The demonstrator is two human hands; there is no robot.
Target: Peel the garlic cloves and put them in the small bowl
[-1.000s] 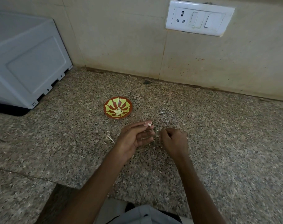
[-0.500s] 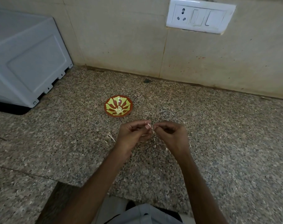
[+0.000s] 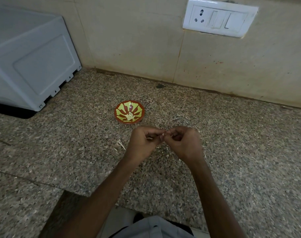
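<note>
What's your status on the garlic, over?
Left hand and right hand both pinching one garlic clove above the counter. Small bowl beyond them, peeled cloves inside. Peel scraps on counter, path to bowl clear.

Home kitchen: granite counter (image 3: 232, 152), tiled wall (image 3: 129, 40), switch socket (image 3: 218, 18).

The person's left forearm (image 3: 101, 189) and right forearm (image 3: 209, 191) are bare along all their visible length. The left hand (image 3: 142, 143) and the right hand (image 3: 184, 145) are bare too. At 6 o'clock of the view lies a light grey garment (image 3: 153, 227), with a dark strip along its 3 o'clock edge.
</note>
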